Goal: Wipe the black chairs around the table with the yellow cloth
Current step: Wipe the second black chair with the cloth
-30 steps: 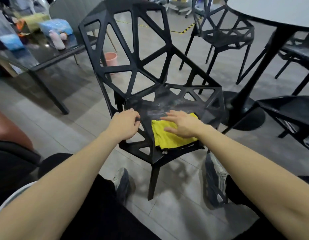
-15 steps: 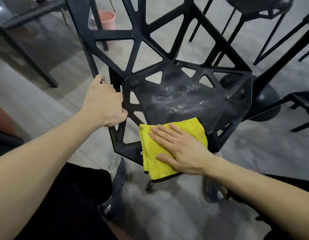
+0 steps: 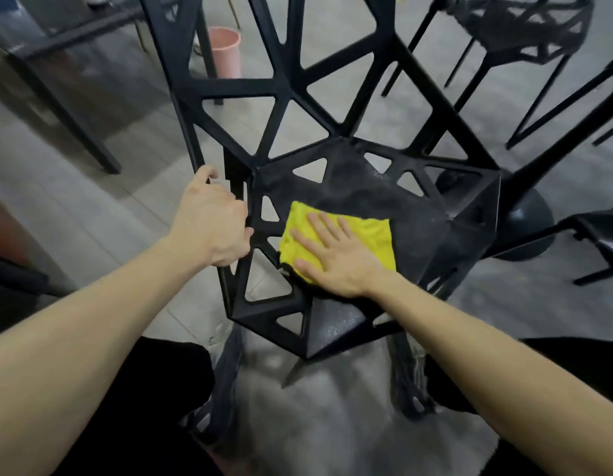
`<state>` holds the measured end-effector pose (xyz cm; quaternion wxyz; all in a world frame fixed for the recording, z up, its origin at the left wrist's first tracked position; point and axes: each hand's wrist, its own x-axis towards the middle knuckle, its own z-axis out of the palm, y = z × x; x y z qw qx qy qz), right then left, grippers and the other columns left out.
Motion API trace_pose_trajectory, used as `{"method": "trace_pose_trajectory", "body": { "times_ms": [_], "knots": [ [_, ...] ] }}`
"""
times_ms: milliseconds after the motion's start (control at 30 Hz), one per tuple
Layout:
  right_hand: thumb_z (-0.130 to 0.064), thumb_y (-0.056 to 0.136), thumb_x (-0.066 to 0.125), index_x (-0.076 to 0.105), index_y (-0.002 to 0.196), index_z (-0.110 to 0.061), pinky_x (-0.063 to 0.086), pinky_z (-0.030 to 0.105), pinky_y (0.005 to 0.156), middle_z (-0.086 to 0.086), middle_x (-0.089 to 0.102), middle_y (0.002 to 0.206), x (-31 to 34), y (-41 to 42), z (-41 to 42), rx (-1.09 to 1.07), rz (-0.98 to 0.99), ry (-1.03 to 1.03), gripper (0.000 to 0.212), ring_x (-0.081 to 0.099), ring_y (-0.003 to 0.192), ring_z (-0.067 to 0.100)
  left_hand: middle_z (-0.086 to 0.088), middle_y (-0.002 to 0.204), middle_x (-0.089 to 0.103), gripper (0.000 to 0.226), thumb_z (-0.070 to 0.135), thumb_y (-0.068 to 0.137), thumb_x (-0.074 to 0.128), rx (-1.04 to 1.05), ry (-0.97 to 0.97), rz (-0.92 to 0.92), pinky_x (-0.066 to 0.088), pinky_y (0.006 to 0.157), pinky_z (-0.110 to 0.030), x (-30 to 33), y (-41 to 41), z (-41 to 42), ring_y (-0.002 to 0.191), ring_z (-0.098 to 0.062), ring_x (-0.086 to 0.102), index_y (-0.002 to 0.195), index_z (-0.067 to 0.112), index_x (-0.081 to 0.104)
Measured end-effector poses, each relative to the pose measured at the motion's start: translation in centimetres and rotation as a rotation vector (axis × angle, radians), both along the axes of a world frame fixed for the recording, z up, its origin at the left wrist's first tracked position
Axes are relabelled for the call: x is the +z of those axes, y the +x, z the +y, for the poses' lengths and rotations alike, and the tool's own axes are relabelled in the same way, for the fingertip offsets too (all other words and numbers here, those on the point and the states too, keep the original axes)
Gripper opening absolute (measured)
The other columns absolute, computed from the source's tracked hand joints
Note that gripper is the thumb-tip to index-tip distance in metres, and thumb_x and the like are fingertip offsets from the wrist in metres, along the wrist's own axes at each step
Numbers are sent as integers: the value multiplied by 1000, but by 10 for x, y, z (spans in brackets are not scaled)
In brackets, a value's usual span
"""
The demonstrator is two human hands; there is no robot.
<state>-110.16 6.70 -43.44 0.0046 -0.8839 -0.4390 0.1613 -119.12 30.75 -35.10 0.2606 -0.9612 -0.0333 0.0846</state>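
Observation:
A black chair [image 3: 363,187] with triangular cut-outs stands right in front of me, its seat facing up. The folded yellow cloth [image 3: 373,235] lies on the left part of the seat. My right hand [image 3: 336,259] lies flat on the cloth with straight, spread fingers, pressing it onto the seat. My left hand [image 3: 212,221] grips the left edge of the chair frame, fingers curled round the bar. The seat to the right of the cloth looks dull and faintly smeared.
A second black chair [image 3: 524,32] stands at the top right, and the edge of a third chair [image 3: 596,231] shows at the right. The round table base [image 3: 528,218] sits behind the seat. A pink bucket [image 3: 226,49] is on the floor behind, and a dark table [image 3: 57,39] at the top left.
My right hand has slid the cloth from the seat's front edge up and left onto the seat. My left hand has stayed gripping the chair's left frame bar. The view has come closer.

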Motion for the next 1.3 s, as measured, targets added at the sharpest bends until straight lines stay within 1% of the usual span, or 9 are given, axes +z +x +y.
{"method": "trace_pose_trajectory", "body": {
  "times_ms": [133,300,433,500,733,833,933,1133,1300],
  "knots": [
    [-59,110,7,-3,170,-23,-5,47,132,5,-10,177,5,-75,-27,108,-23,68,71,-19,163,20,7,80,71,54,61,99,33,-71,-17,38,33,109,-42,5,-16,-2,86,-19,63,88,28,75],
    [-66,108,11,-5,170,-30,-14,41,131,0,-13,177,7,-38,-38,317,-29,19,73,-20,162,17,4,68,57,52,55,100,29,-85,-73,98,50,81,-37,11,-16,-7,66,-23,55,73,23,61],
    [-84,90,-14,-5,170,-27,-14,45,131,10,-13,177,2,114,-21,-194,-158,-85,99,-20,162,22,4,68,61,45,43,93,32,-109,-72,94,51,74,-35,10,-13,-11,65,-23,58,67,21,61],
    [-76,93,-8,-3,170,-20,-13,47,131,14,-16,176,-2,133,-3,-395,-193,-85,95,-21,162,25,4,68,62,43,41,92,33,-109,-65,105,51,73,-35,8,-13,-9,66,-24,60,68,21,62],
    [-57,111,24,2,169,-32,-12,36,132,0,-6,178,2,-21,-12,369,63,158,67,-11,164,15,3,74,60,39,48,92,35,-121,-103,96,54,78,-37,6,-17,-11,69,-25,60,74,22,58],
    [-67,107,17,2,171,-29,0,43,133,6,3,179,0,81,-14,-13,-131,68,76,0,165,23,5,70,60,44,52,89,32,-127,-110,70,54,76,-36,5,-17,-10,66,-23,59,73,23,61],
    [-66,103,7,0,171,-23,-9,45,132,10,-9,178,-8,127,-4,-367,-191,16,81,-13,164,24,5,64,58,44,53,84,33,-124,-130,53,52,77,-37,6,-15,-8,64,-24,59,68,22,61],
    [-53,112,23,5,170,-32,-12,34,131,-4,-4,178,-5,-7,-12,453,98,186,64,-12,163,11,3,66,56,39,50,85,37,-114,-131,75,49,77,-36,7,-17,-7,67,-26,58,67,21,56],
    [-61,101,0,-1,168,-29,-4,45,133,3,-3,179,-16,86,16,-239,-132,95,74,-10,164,18,3,60,57,49,52,87,33,-238,-224,65,49,85,-40,19,-19,-2,64,-23,52,65,19,62]
  ]
}}
